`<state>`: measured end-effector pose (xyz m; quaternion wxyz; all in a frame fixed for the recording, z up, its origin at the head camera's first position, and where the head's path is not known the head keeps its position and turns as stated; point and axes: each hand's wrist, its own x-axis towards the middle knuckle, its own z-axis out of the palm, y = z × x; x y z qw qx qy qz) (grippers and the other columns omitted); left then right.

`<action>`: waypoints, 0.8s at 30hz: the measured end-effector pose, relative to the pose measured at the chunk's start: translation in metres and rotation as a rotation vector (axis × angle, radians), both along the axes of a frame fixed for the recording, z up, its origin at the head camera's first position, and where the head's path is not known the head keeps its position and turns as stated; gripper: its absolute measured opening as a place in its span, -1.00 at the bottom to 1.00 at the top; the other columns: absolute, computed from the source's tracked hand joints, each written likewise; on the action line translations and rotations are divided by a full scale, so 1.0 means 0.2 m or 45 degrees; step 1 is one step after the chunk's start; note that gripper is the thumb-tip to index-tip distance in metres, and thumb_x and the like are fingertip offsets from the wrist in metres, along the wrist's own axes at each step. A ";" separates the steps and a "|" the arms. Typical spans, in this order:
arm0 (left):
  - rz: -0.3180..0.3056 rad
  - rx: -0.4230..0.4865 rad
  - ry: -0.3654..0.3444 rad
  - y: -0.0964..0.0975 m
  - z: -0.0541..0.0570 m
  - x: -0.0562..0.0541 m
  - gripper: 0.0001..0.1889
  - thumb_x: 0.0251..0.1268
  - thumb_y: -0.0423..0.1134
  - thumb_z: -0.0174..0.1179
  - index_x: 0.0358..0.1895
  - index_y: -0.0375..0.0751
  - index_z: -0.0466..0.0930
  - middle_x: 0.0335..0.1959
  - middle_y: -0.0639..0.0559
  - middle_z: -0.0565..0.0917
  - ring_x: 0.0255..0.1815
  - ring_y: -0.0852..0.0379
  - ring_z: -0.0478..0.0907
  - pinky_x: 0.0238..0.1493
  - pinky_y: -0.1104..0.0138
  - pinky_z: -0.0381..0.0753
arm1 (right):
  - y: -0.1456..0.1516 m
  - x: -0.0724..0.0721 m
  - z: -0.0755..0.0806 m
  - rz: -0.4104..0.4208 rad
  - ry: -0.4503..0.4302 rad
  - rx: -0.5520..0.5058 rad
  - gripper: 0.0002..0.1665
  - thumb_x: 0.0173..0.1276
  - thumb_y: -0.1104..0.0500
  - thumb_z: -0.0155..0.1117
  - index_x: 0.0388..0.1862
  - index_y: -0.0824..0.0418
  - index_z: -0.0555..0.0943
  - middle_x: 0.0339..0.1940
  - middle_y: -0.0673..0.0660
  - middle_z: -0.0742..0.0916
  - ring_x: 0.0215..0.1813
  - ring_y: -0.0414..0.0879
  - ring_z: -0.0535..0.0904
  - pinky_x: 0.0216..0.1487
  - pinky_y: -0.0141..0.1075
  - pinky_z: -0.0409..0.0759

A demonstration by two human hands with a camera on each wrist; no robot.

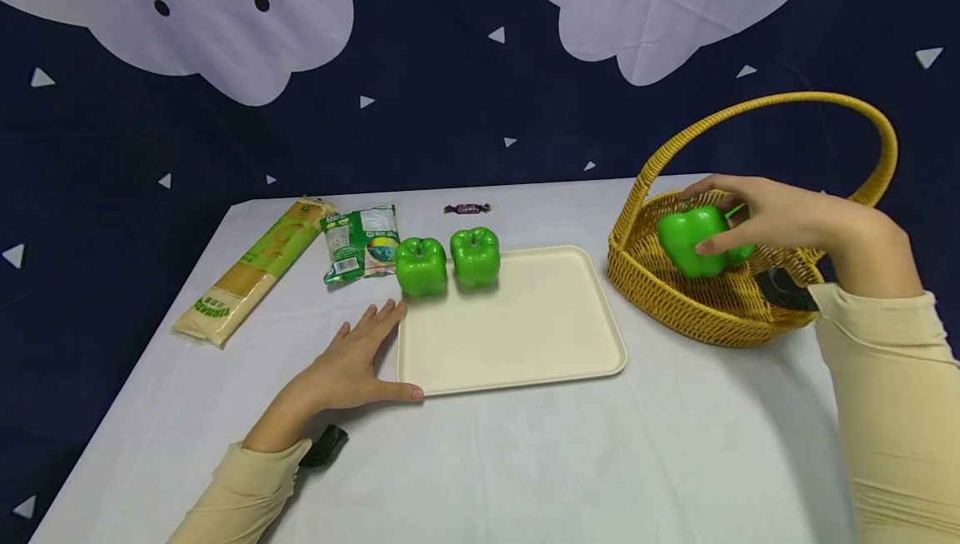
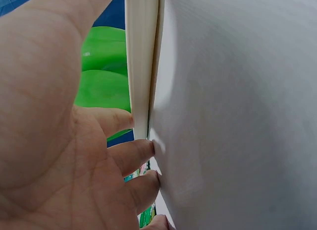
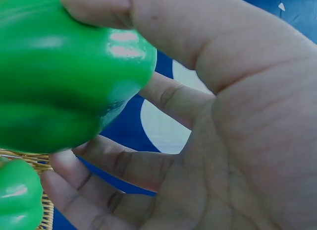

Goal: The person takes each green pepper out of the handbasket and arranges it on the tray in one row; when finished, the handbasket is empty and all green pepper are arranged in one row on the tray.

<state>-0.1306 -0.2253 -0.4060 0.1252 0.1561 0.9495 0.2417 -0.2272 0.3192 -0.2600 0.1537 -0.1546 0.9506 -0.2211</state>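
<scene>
My right hand (image 1: 787,215) grips a green bell pepper (image 1: 686,240) inside the yellow wicker basket (image 1: 675,316), thumb on the near side and fingers around the far side. Behind it a second green bell pepper (image 1: 741,253) sits in the basket, partly hidden; it also shows low in the right wrist view. At the left edge of the cream tray (image 1: 517,327), my left hand (image 1: 341,373) is spread, thumb at the near corner and fingertips along the side. Two more green bell peppers (image 1: 422,267) (image 1: 476,257) stand upright at the tray's far left corner.
Left of the tray lie a green snack packet (image 1: 362,244) and a long yellow-green noodle pack (image 1: 258,269). A small wrapped candy (image 1: 467,208) is near the table's back edge. The basket's tall arched handle (image 1: 795,98) rises over the right hand.
</scene>
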 end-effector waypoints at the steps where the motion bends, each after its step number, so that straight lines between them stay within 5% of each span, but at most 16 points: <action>1: 0.000 -0.001 0.000 0.00 0.00 0.00 0.44 -0.07 0.44 0.59 0.79 -0.08 -0.07 0.79 -0.27 0.03 0.80 -0.42 -0.13 0.67 -0.48 -0.17 | 0.00 0.01 0.00 -0.001 0.002 -0.004 -0.10 0.42 0.08 0.56 0.62 0.14 0.32 0.40 0.53 0.59 0.28 0.42 0.64 -0.07 -0.03 0.78; 5: -0.002 -0.003 0.000 0.00 0.00 0.00 0.43 -0.06 0.43 0.60 0.79 -0.09 -0.06 0.79 -0.27 0.03 0.80 -0.42 -0.13 0.67 -0.48 -0.17 | 0.00 0.03 0.01 -0.008 0.018 -0.017 -0.10 0.39 0.12 0.58 0.59 0.13 0.33 0.39 0.51 0.60 0.27 0.40 0.65 -0.12 -0.14 0.76; 18: 0.000 -0.006 -0.002 0.00 0.00 0.00 0.44 -0.06 0.43 0.60 0.79 -0.09 -0.06 0.79 -0.27 0.03 0.80 -0.42 -0.13 0.67 -0.47 -0.17 | -0.01 0.08 0.04 -0.007 0.064 -0.016 -0.08 0.34 0.15 0.63 0.57 0.12 0.34 0.34 0.50 0.61 0.25 0.42 0.65 -0.01 0.01 0.78; 24: 0.001 -0.007 -0.001 0.00 0.00 0.00 0.44 -0.07 0.43 0.60 0.79 -0.09 -0.07 0.79 -0.27 0.03 0.80 -0.42 -0.13 0.67 -0.47 -0.18 | -0.02 0.11 0.05 -0.004 0.074 -0.027 -0.08 0.31 0.16 0.65 0.54 0.09 0.34 0.31 0.45 0.63 0.24 0.40 0.66 -0.08 -0.16 0.75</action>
